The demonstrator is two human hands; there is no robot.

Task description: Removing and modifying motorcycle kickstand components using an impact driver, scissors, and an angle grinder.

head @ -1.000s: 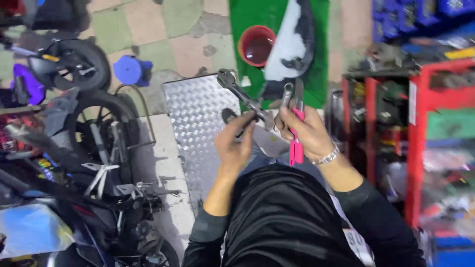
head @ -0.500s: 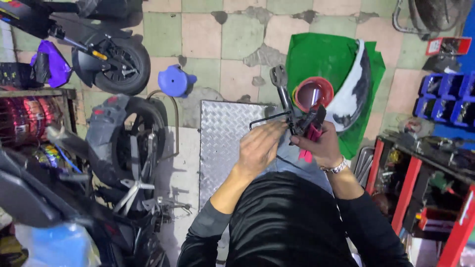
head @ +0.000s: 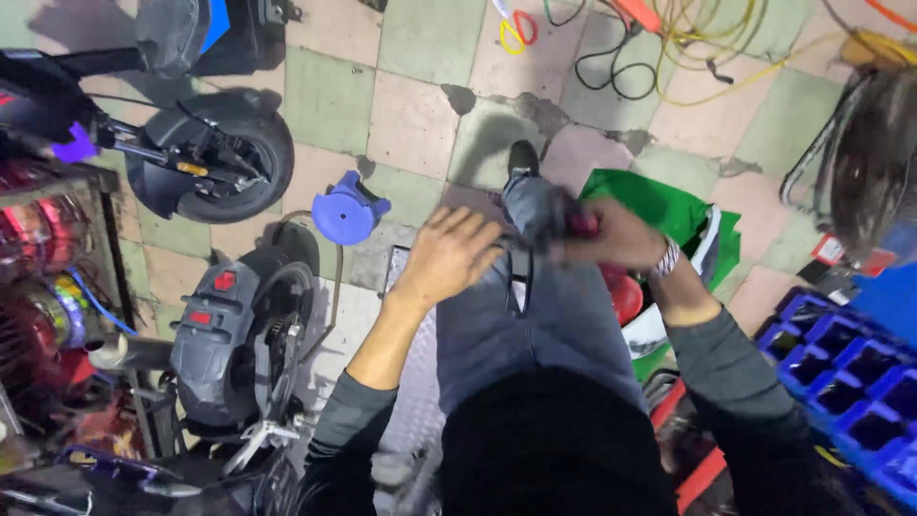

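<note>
My right hand [head: 616, 234] is closed around pink-handled pliers [head: 579, 225], held above my raised knee in blue jeans [head: 535, 315]. My left hand [head: 449, 253] hovers just left of it with fingers spread and nothing clearly in it. A thin dark wire loop [head: 517, 282] hangs between the two hands, over the jeans. A bracelet sits on my right wrist. Motion blurs both hands and the tool's jaws.
A black scooter wheel [head: 234, 167] and a grey scooter tail [head: 239, 334] stand at the left. A blue plastic stool [head: 349, 210] lies on the tiled floor. A green panel [head: 659, 203], red bowl [head: 626, 298], blue crates [head: 841, 382], a checker plate [head: 413, 401] and cables [head: 669, 43] surround me.
The view has swung down and toward the floor. The long metal tool seen in my left hand before is gone from view; that hand has spread its fingers. The right hand keeps the pliers.
</note>
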